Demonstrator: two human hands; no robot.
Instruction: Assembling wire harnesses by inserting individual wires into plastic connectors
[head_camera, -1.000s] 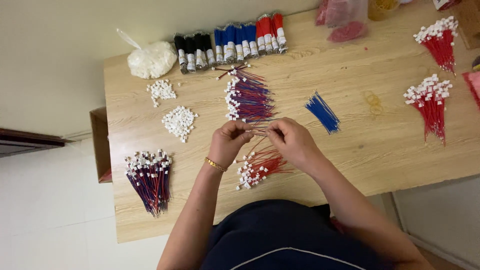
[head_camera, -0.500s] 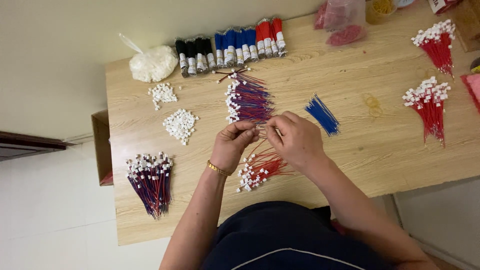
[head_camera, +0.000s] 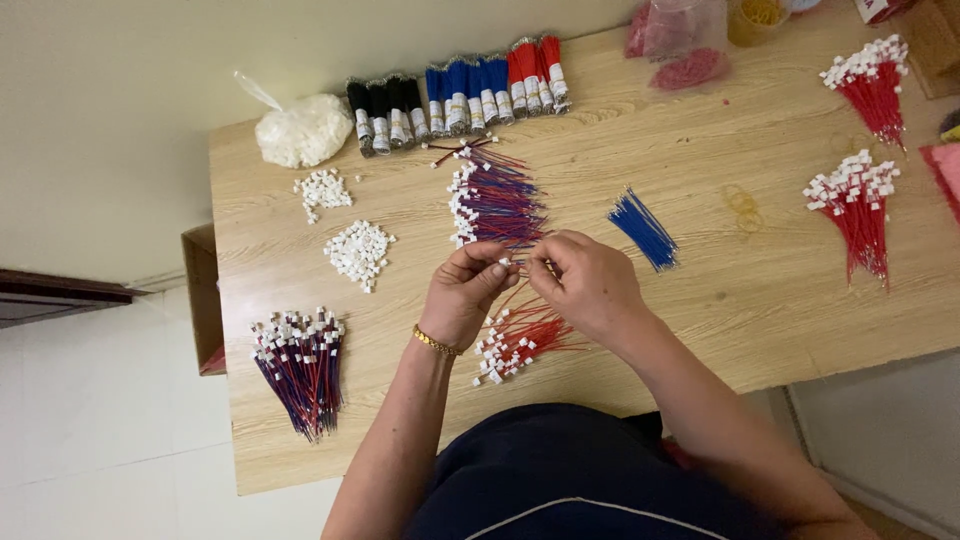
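My left hand (head_camera: 464, 292) and my right hand (head_camera: 588, 283) meet above the middle of the wooden table (head_camera: 720, 300). Between their fingertips they pinch a small white connector with thin wires (head_camera: 512, 262). Just below the hands lies a loose pile of red wires with white connectors (head_camera: 515, 340). Directly behind the hands sits a pile of red-and-blue wired connectors (head_camera: 492, 200). A bundle of bare blue wires (head_camera: 642, 228) lies to the right of my right hand.
Two small heaps of white connectors (head_camera: 358, 252) lie at the left, with a bag of them (head_camera: 300, 130) behind. Bundled black, blue and red wire packs (head_camera: 455, 92) line the back edge. A finished red-blue bundle (head_camera: 300, 358) lies front left; red bundles (head_camera: 855, 205) lie right.
Both hands have stayed at the table's middle, with only small finger movements on the connector and wires. The piles have not moved.
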